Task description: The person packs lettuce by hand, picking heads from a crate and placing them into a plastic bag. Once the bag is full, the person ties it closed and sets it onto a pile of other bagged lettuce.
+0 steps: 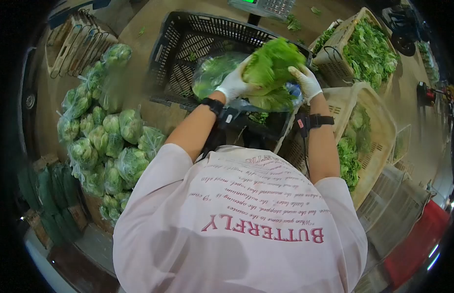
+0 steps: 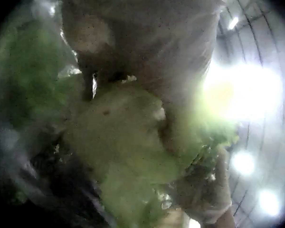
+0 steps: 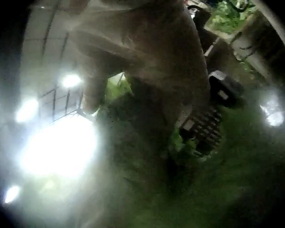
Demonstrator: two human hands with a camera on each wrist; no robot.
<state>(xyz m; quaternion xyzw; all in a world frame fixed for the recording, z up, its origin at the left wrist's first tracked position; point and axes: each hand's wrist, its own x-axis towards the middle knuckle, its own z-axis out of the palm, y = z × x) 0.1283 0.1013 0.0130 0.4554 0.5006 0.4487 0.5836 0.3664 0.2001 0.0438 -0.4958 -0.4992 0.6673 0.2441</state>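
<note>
A leafy green lettuce (image 1: pixel 273 66) is held up between both gloved hands over a black crate (image 1: pixel 180 36). The left hand (image 1: pixel 237 84) grips its left side, fingers partly behind the leaves; in the left wrist view the lettuce (image 2: pixel 128 133) lies against that hand (image 2: pixel 142 42). On the lettuce's right side the right hand (image 1: pixel 307 82) holds the leaves between thumb and fingers; the right wrist view shows this hand (image 3: pixel 142 52) blurred over dark green leaves (image 3: pixel 218 180). A clear plastic bag with greens (image 1: pixel 210 73) lies in the crate beside the left hand.
Bagged green heads (image 1: pixel 100 139) are piled at the left, near stacked pale crates (image 1: pixel 75 44). Crates of loose leaves (image 1: pixel 368 53) stand at the right, one pale crate (image 1: pixel 378 117) close to the right arm. A scale (image 1: pixel 266 7) is beyond the black crate.
</note>
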